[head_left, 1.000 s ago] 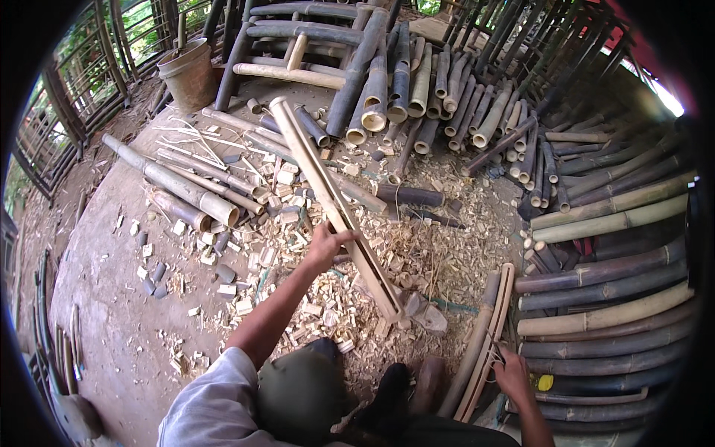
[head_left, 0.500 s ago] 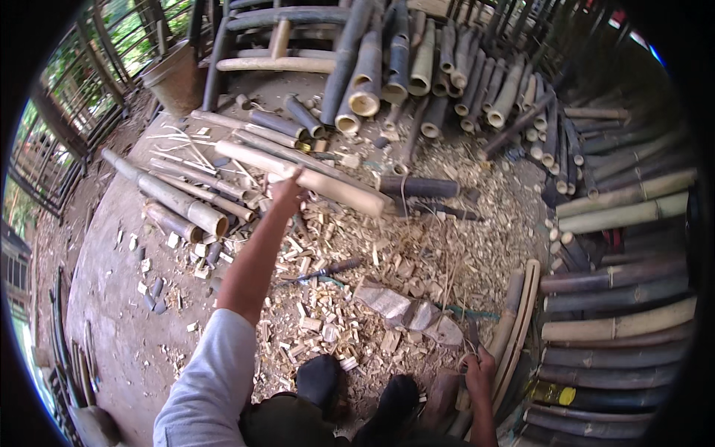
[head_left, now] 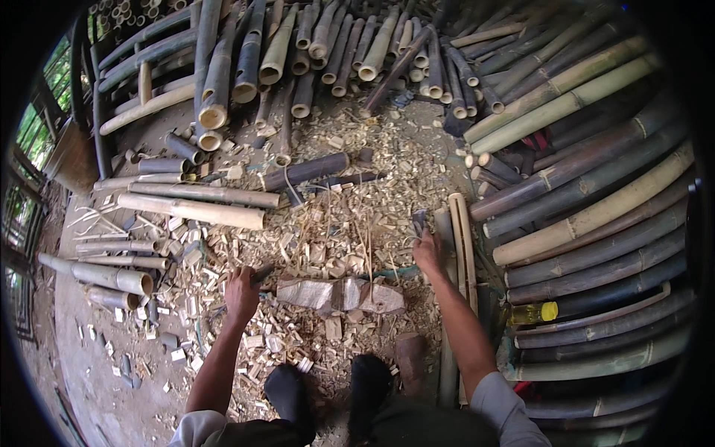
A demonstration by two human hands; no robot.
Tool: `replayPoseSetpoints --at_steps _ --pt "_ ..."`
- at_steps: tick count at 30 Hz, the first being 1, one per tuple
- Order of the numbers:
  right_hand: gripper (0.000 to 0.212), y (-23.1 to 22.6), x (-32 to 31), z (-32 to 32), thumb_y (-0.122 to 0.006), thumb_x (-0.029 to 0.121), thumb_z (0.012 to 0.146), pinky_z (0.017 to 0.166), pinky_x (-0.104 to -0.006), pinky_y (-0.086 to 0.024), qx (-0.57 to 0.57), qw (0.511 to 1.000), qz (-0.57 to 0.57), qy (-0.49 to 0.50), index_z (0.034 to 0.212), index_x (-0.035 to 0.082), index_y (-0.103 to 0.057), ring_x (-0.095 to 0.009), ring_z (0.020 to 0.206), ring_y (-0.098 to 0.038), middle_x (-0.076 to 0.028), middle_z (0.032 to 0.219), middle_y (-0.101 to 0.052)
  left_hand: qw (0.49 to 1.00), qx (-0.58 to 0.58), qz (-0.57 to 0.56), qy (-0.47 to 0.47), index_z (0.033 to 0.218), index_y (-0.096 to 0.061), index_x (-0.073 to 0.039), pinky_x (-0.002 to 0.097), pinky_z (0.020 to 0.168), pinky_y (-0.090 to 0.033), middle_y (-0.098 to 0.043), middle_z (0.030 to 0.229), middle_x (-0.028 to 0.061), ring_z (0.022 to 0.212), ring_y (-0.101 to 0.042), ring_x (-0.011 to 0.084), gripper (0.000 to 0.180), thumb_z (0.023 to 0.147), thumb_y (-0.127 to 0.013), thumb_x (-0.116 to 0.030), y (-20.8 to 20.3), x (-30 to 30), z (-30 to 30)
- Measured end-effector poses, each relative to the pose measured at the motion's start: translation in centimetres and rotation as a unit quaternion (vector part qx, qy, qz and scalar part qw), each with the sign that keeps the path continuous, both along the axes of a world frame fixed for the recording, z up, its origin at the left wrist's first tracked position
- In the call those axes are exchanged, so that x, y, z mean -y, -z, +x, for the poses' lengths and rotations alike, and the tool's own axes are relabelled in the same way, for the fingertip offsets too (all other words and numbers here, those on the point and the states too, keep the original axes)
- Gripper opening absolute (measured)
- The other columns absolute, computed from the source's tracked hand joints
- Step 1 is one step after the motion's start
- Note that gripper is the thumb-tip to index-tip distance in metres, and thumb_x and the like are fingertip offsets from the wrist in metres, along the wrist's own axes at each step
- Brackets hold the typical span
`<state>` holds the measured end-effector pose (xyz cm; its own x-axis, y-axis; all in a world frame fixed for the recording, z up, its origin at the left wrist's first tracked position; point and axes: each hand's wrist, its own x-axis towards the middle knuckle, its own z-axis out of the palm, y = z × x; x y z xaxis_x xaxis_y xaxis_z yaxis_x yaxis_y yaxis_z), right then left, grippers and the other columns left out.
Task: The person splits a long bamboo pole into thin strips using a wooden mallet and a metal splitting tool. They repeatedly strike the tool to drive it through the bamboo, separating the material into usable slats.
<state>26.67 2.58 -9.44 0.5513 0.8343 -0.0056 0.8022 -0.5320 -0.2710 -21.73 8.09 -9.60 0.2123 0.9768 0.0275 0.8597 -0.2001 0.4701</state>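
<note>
My left hand [head_left: 242,296] is closed around a dark handle-like piece [head_left: 262,273], whose stub points right; the rest of it is hidden. Just right of that hand lies a rough-hewn wooden block [head_left: 316,294] with notches in its top. My right hand [head_left: 429,253] grips a dark, narrow blade-like tool [head_left: 420,219] that points away from me; its exact kind is unclear. A peeled, pale bamboo pole [head_left: 191,211] rests on the chips beyond my left hand, touched by neither hand.
Wood chips [head_left: 328,216] cover the ground around the block. Cut bamboo tubes [head_left: 279,56] are stacked at the back, and long bamboo poles [head_left: 588,238] fill the right side. A bottle of yellow liquid [head_left: 532,313] lies among them. Split bamboo [head_left: 463,253] stretches beside my right arm.
My left hand has let go of the pale bamboo pole, come back nearer and closed on the dark handle-like piece. My right hand has moved forward with its tool. The view has swung right.
</note>
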Motion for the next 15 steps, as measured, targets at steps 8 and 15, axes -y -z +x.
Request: replayPoseSetpoints --at_steps 8,15 --pt "0.068 -4.5 4.6 -7.6 -0.066 0.025 0.095 0.107 -0.0481 -0.043 -0.167 0.964 0.183 -0.094 0.152 0.001 -0.039 -0.038 0.126 -0.053 -0.024 0.132 -0.055 0.982 0.118 0.142 -0.040 0.109 -0.062 -0.003 0.0468 0.072 -0.054 -0.068 0.100 0.0155 0.082 -0.067 0.0348 0.024 0.086 -0.070 -0.003 -2.2 -1.9 -3.5" --pt "0.083 -10.1 10.3 -18.5 -0.051 0.058 0.101 0.106 -0.0459 -0.048 -0.560 0.796 0.048 -0.225 0.160 0.006 -0.026 -0.031 0.129 -0.057 -0.023 0.148 -0.050 0.809 0.565 -0.157 -0.036 0.097 -0.063 -0.002 0.0284 0.050 -0.058 -0.067 0.082 0.0079 0.063 -0.064 0.0130 0.013 0.094 -0.070 -0.013 -15.7 0.3 6.2"
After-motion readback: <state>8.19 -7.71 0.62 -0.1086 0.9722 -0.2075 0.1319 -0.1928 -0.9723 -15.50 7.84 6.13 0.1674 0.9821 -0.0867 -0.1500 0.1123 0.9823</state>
